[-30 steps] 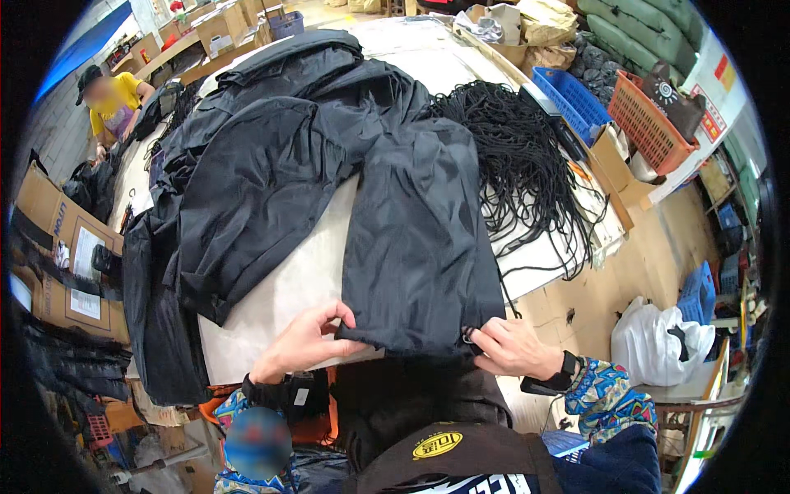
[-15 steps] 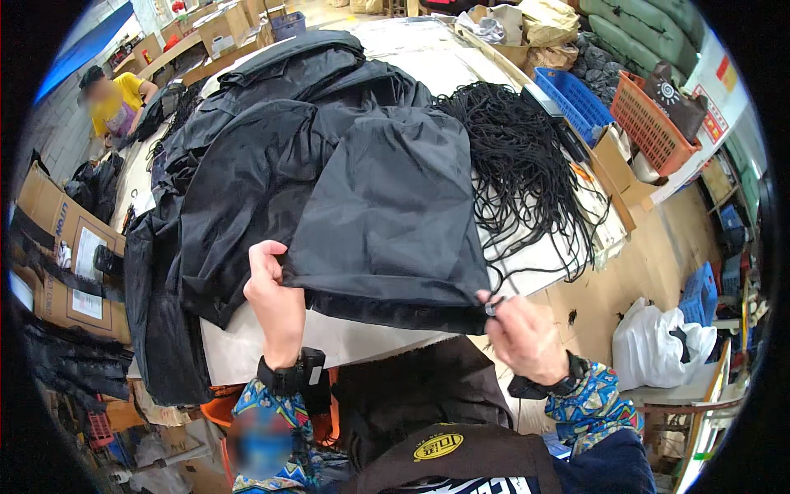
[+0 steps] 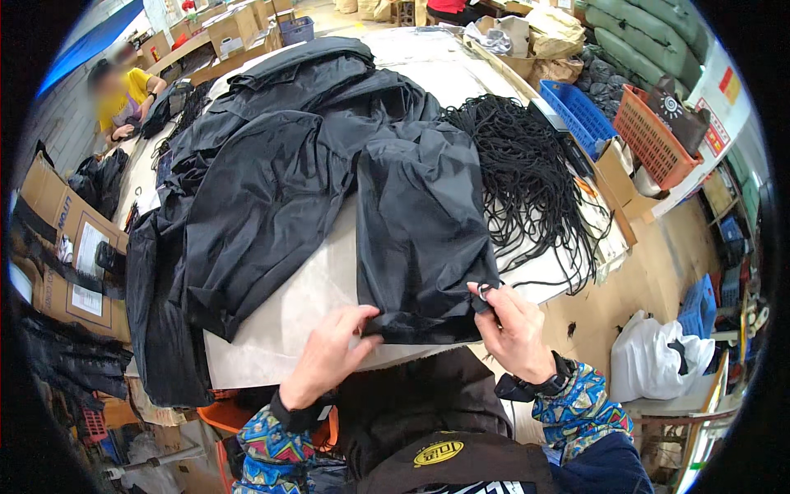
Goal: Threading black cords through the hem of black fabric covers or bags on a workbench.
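A black fabric piece like a drawstring bag (image 3: 424, 239) lies over the table's near edge, its hemmed end toward me. My left hand (image 3: 329, 350) is closed at the left corner of that hem, its fingertips slightly blurred. At the right corner my right hand (image 3: 512, 328) pinches the hem, with a small shiny metal piece (image 3: 483, 291) showing at the fingertips; its kind is not clear. More black fabric pieces (image 3: 255, 214) are heaped to the left. Beyond the bag on the right lies a large bundle of black cords (image 3: 527, 173).
The white-topped table (image 3: 280, 329) carries the fabric. On the right stand a blue crate (image 3: 576, 115), an orange crate (image 3: 658, 136) and a white sack (image 3: 658, 354). A cardboard box (image 3: 74, 239) is at the left. A person in yellow (image 3: 127, 99) works at the far left.
My left hand has moved right and nearer to me, and the bag's left side has come in, baring more tabletop. My right hand keeps hold at the right corner.
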`<state>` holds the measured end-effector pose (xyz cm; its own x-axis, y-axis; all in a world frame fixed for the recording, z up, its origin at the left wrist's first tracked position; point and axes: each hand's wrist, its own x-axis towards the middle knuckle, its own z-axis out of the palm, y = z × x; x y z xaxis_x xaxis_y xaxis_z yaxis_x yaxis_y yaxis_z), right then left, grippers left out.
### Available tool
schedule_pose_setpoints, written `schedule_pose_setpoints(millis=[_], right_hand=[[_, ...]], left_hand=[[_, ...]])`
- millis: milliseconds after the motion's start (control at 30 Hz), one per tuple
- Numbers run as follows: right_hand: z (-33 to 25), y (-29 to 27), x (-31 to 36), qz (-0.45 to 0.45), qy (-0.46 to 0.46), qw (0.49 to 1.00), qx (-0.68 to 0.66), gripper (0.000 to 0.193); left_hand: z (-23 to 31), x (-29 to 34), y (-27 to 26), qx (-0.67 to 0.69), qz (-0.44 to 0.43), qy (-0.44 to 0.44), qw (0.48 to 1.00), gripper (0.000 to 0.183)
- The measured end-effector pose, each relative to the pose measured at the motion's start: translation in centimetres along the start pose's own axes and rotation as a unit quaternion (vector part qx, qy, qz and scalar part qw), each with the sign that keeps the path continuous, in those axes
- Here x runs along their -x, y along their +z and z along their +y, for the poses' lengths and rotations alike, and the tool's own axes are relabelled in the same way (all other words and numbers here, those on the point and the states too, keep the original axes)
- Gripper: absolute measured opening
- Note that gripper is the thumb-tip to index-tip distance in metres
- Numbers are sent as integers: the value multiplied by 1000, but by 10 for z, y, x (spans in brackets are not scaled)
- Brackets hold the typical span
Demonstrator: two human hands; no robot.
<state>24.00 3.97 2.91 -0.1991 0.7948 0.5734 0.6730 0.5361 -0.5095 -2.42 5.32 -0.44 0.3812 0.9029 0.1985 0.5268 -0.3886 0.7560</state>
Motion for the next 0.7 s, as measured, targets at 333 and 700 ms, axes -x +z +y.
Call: schedule_pose_setpoints(millis=[333,700], right_hand=[[-7,22,14,-44,16,999,-24,28],[-10,40,36,-87,-86,989,-77,35]], left_hand=[[-4,-8,-26,-294,311,-21,903,30],[54,28,59,580,121,-336,732,19]])
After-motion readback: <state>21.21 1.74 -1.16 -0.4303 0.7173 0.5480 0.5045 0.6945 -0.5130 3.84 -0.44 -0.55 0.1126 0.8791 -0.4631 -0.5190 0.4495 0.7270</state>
